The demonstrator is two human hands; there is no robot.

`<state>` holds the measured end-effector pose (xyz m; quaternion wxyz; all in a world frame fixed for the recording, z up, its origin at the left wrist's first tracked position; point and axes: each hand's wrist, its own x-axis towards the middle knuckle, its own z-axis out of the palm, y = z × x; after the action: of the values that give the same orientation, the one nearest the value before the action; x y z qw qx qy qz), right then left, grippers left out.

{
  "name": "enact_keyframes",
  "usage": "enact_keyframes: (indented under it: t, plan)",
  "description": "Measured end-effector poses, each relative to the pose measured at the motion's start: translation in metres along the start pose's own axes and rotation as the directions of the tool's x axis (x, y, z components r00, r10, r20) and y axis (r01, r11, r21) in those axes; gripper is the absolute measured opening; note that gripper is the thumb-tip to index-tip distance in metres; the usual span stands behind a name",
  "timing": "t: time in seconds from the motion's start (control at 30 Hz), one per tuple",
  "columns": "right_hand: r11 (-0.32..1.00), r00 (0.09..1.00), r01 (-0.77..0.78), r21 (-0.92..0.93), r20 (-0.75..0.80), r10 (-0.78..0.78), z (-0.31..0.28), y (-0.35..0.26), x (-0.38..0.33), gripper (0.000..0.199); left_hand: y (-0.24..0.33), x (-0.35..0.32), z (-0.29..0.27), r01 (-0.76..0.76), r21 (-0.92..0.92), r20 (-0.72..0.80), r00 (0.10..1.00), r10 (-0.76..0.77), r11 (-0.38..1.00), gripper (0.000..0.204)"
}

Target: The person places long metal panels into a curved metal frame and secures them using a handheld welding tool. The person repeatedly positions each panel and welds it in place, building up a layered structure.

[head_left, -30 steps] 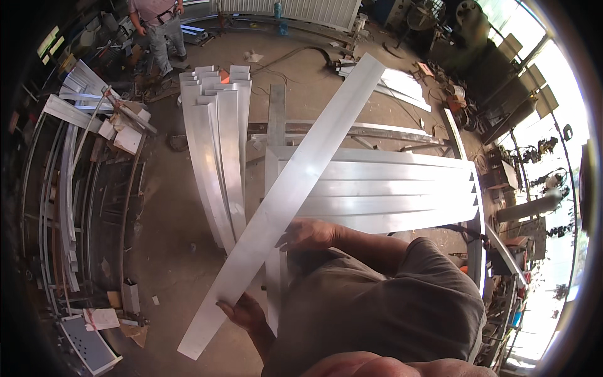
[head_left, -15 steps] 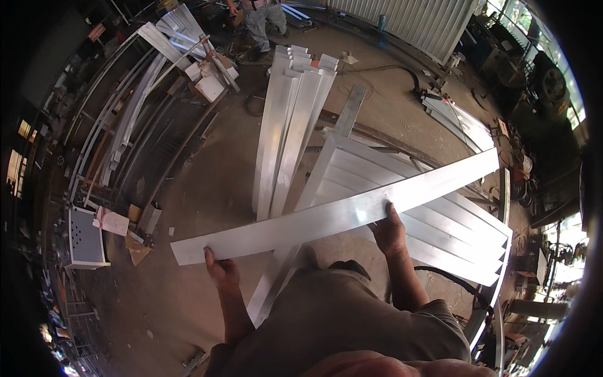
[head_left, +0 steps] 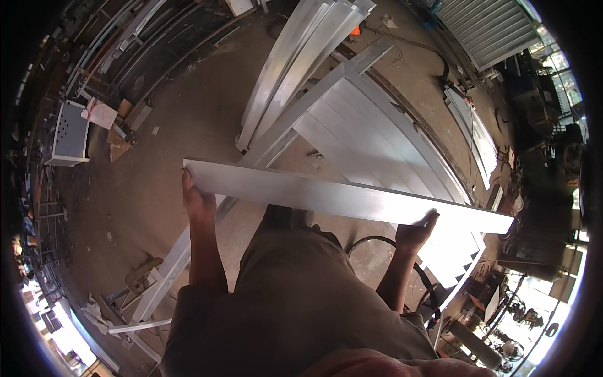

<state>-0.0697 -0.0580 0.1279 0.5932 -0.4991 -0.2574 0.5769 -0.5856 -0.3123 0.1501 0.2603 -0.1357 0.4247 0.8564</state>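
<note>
A long flat metal slat [head_left: 301, 190], silvery and shiny, stretches across in front of my body, its right end lower than its left. At its left end, my left hand [head_left: 198, 198] grips it with the thumb up along the edge. Farther right, my right hand [head_left: 416, 234] holds the lower edge, thumb pressed on the face, short of the right end. Beyond the slat lies a metal frame [head_left: 369, 58] fitted with parallel slats [head_left: 370, 138], partly hidden behind the one I hold.
A stack of long metal channels [head_left: 295, 63] lies beyond the frame's left side. A grey perforated box [head_left: 70, 135] stands at far left beside cardboard scraps [head_left: 118, 146]. A black hose [head_left: 370, 239] curves by my right arm. Corrugated sheet [head_left: 483, 28] stands far right.
The slat has swung clockwise: its left end has risen and its right end has dropped, both hands still on it. The view has turned, and the person at the back is out of sight.
</note>
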Motion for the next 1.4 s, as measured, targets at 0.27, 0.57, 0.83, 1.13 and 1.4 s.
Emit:
enact_keyframes:
  t: [0.27, 0.57, 0.83, 1.13, 1.4]
  plan:
    - [0.999, 0.99, 0.033, 0.028, -0.138, -0.029, 0.011, -0.035, -0.034, 0.057, -0.01, -0.042, -0.045, 0.078, 0.058, -0.04, 0.996, -0.076, 0.995, 0.033]
    - [0.849, 0.94, 0.304, -0.432, -0.008, -0.341, 0.006, -0.03, -0.039, 0.059, 0.013, -0.016, -0.108, 0.042, 0.655, -0.065, 0.998, 0.001, 0.754, 0.031]
    - [0.978, 0.991, 0.101, -0.181, -0.071, -0.116, 0.101, -0.008, -0.101, 0.048, 0.044, 0.038, -0.175, 0.099, 0.556, -0.144, 0.989, -0.022, 0.825, 0.037]
    - [0.994, 0.998, -0.056, -0.095, -0.024, 0.054, 0.194, 0.013, -0.151, 0.054, 0.085, 0.069, -0.208, 0.179, 0.821, -0.233, 0.972, 0.032, 0.542, 0.043]
    - [0.732, 0.968, 0.185, -0.655, 0.249, -0.022, 0.26, 0.065, -0.167, 0.079, 0.102, 0.037, -0.11, -0.742, 0.609, 0.752, 0.652, -0.093, -0.281, 0.101]
